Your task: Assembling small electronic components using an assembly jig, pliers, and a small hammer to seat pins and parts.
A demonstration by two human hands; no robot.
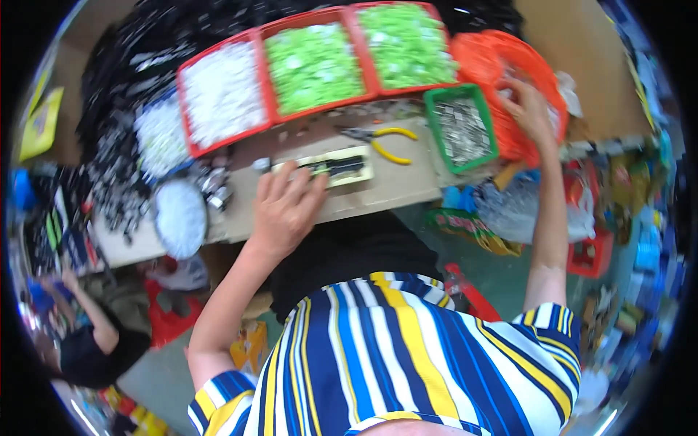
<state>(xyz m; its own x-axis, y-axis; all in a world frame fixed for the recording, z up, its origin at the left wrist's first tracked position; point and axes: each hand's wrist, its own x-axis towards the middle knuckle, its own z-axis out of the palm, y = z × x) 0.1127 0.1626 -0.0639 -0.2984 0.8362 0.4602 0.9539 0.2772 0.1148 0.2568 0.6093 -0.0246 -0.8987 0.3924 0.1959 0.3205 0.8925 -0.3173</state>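
My left hand rests palm down on the bench, fingers spread, fingertips touching a pale yellow jig that holds dark parts. My right hand reaches far right into an orange mesh bag of small clear pieces; its fingers are bent among them, and what they hold is hidden. Yellow-handled pliers lie just behind the jig. A green tray of grey metal parts sits between the jig and my right hand.
Three red trays line the back: one with white pieces, two with green pieces. Black parts are heaped at the left. A white round dish sits at the bench edge. Another person crouches at the lower left.
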